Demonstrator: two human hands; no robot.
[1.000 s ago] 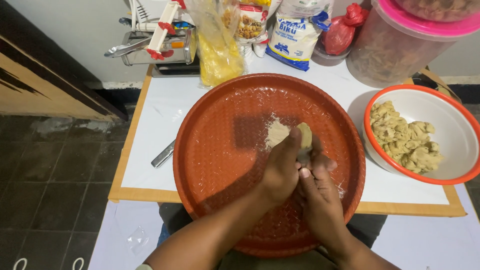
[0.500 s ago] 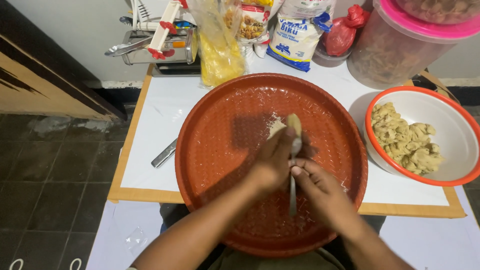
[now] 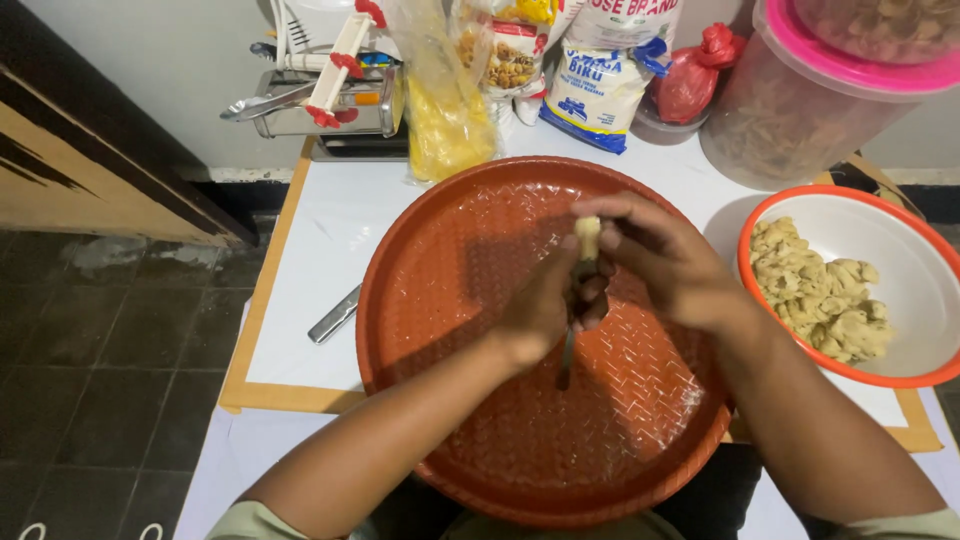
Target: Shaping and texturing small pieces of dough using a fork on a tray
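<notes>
Both hands meet over the middle of a large round orange tray (image 3: 450, 250). My left hand (image 3: 545, 305) grips a thin metal utensil (image 3: 566, 362) whose handle points down toward me. A small pale piece of dough (image 3: 588, 236) stands up between the fingertips of both hands. My right hand (image 3: 665, 258) pinches the dough from the right side. The pile of flour seen on the tray earlier is hidden behind the hands.
A white bowl with an orange rim (image 3: 915, 275) holds several shaped dough pieces at the right. A metal tool (image 3: 334, 314) lies left of the tray. Bags (image 3: 445, 110), a pasta machine (image 3: 325, 100) and a pink-lidded tub (image 3: 800, 100) line the back edge.
The hands rose off the tray and shifted toward its far side, turning the dough piece upright between the fingertips. The view moved closer to the tray.
</notes>
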